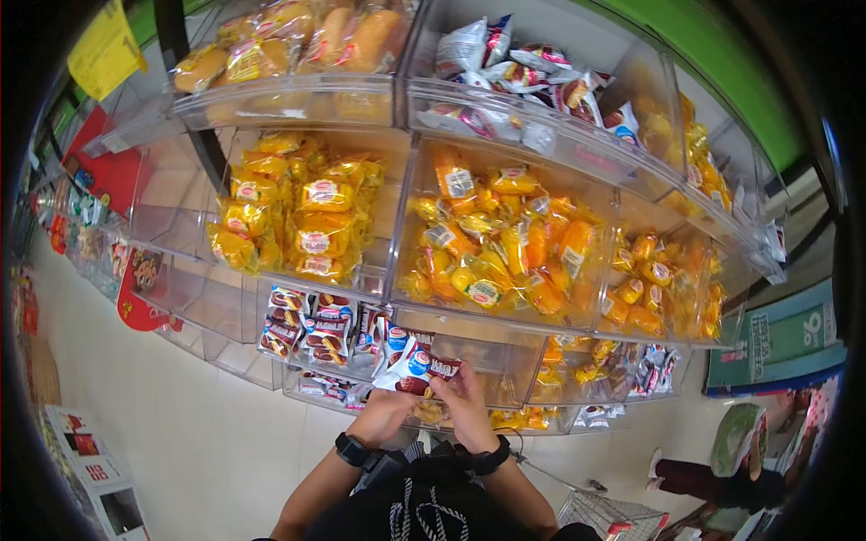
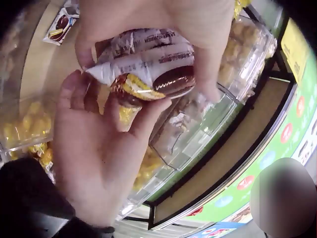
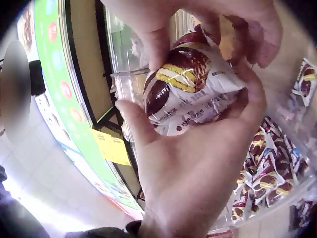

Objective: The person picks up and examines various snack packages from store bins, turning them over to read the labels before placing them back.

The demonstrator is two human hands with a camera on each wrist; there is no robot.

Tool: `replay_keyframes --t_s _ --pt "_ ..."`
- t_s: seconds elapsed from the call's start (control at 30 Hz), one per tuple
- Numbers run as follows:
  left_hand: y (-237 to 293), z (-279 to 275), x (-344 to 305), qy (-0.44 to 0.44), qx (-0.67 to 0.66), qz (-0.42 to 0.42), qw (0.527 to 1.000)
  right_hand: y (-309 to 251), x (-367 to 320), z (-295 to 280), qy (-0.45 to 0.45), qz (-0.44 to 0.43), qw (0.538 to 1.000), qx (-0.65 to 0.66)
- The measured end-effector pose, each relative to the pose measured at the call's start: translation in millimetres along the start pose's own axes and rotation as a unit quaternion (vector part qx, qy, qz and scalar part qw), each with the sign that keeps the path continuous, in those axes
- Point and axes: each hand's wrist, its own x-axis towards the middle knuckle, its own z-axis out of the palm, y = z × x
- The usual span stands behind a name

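Left hand (image 1: 382, 417) and right hand (image 1: 466, 412) clamped round the snack packet (image 1: 418, 368) between them.

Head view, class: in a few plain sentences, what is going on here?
At some clear plastic shelf bins, a person's left hand and right hand together hold a chocolate-coated cake packet. Similar packets lie in a bin just beyond the hands, and yellow-wrapped cakes sit in the bins above.
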Motion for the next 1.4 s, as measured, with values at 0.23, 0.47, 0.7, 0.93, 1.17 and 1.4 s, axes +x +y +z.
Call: replay_keyframes --t_s 0.23,0.47,0.7,0.93,1.17,1.4 --pt "3 -30 9 0.099 -0.078 -0.016 0.992 24 5 3 0.060 -0.025 0.997 0.046" --pt "22 -97 -3 0.202 -0.007 0.050 0.978 90 106 -66 0.171 0.251 0.948 0.096" --pt "29 -98 -13 0.240 0.023 0.067 0.968 133 174 -74 0.190 0.188 0.961 -0.064" --pt "13 -98 -9 0.185 -0.039 0.042 0.981 136 162 -65 0.271 -0.061 0.924 -0.263" --pt "-12 -74 19 0.144 0.024 -0.025 0.989 86 73 -23 0.105 0.107 0.988 0.029" --pt "-32 -55 21 0.124 0.128 -0.078 0.981 67 58 -32 0.092 0.105 0.990 0.033"
